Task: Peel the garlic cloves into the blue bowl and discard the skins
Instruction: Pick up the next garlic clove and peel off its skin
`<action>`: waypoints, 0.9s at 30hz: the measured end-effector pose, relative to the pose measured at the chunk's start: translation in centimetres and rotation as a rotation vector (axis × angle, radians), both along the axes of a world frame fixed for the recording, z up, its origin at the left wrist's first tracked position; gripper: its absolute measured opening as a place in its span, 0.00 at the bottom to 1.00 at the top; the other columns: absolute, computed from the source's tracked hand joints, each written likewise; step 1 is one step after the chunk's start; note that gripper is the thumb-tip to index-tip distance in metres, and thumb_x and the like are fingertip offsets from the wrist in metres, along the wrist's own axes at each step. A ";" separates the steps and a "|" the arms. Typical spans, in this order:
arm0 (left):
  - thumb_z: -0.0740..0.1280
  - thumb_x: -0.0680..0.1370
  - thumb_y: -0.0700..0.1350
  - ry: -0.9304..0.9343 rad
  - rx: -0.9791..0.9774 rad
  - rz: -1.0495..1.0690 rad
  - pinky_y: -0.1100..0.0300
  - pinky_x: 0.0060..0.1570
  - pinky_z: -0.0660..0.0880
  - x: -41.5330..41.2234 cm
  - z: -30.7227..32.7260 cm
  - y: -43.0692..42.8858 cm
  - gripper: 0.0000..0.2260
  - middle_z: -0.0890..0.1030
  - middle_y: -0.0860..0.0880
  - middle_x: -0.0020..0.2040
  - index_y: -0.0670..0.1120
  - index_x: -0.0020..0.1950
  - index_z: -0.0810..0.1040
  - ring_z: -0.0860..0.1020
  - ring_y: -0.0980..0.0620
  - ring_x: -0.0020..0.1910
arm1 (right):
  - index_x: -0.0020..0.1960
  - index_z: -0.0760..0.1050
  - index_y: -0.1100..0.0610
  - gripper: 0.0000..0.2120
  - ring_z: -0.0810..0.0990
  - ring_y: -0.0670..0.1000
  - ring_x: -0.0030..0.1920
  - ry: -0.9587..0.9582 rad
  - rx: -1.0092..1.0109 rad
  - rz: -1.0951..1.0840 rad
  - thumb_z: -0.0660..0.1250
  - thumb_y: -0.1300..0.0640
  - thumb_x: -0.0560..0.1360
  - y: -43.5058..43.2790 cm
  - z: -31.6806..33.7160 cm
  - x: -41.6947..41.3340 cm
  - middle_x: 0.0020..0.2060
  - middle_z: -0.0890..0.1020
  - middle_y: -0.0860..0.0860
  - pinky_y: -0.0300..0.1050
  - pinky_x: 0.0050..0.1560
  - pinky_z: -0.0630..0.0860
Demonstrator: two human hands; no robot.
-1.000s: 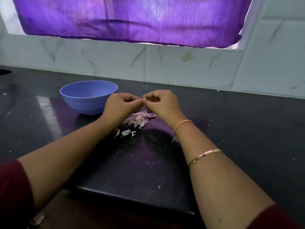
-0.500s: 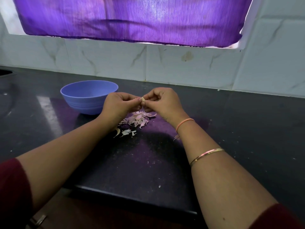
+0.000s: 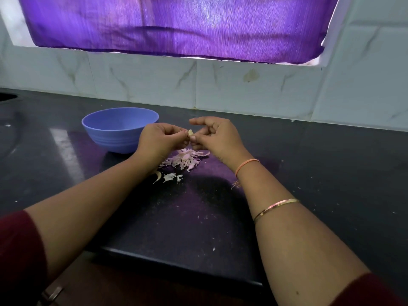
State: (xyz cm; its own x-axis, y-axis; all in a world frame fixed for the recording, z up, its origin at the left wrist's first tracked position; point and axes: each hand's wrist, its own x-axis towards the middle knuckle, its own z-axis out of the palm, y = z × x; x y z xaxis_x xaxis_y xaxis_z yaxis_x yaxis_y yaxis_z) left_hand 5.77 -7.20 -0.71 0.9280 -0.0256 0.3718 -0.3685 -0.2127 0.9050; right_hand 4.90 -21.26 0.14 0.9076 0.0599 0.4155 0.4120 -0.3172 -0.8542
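Both hands meet above the dark table (image 3: 331, 173), left hand (image 3: 160, 141) and right hand (image 3: 218, 138) pinching one small pale garlic clove (image 3: 190, 132) between fingertips. Clove looks cream, curved, mostly bare. Pile of pinkish-white skins (image 3: 184, 160) lies just below. Blue bowl (image 3: 120, 129) sits just left of the left hand.

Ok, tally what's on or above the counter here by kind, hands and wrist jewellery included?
Blue bowl: 1
Garlic clove, pinched between both hands: 1
Pile of skins: 1
Hands: 2, left hand and right hand
Wristbands: 2, orange band and gold bangle
Total: 7
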 end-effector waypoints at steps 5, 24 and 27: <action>0.68 0.75 0.41 -0.037 0.038 0.053 0.67 0.36 0.78 0.4 -0.2 0.1 0.04 0.83 0.43 0.37 0.44 0.40 0.81 0.81 0.49 0.36 | 0.60 0.74 0.65 0.15 0.81 0.49 0.33 0.037 0.061 0.031 0.66 0.71 0.73 0.0 0.3 -0.3 0.34 0.80 0.56 0.42 0.42 0.82; 0.67 0.75 0.40 -0.098 0.071 -0.033 0.58 0.45 0.81 -0.4 0.0 0.0 0.05 0.83 0.44 0.41 0.48 0.45 0.81 0.83 0.45 0.43 | 0.62 0.73 0.66 0.16 0.81 0.47 0.34 0.056 0.122 0.035 0.63 0.71 0.75 -0.3 0.1 -0.2 0.35 0.80 0.54 0.39 0.42 0.81; 0.68 0.75 0.42 -0.099 0.075 -0.036 0.52 0.47 0.81 -0.5 0.2 0.1 0.04 0.84 0.44 0.41 0.48 0.46 0.82 0.83 0.44 0.43 | 0.57 0.76 0.66 0.13 0.80 0.47 0.33 0.039 0.100 0.022 0.64 0.71 0.74 -0.2 0.1 -0.2 0.34 0.80 0.53 0.40 0.41 0.81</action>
State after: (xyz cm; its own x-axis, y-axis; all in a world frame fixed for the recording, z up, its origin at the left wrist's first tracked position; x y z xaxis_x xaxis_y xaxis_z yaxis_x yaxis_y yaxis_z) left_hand 5.26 -7.07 -0.54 0.8849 -0.0892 0.4573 -0.4637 -0.2641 0.8457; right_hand 4.69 -21.45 0.29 0.9221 0.0400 0.3849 0.3838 -0.2210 -0.8966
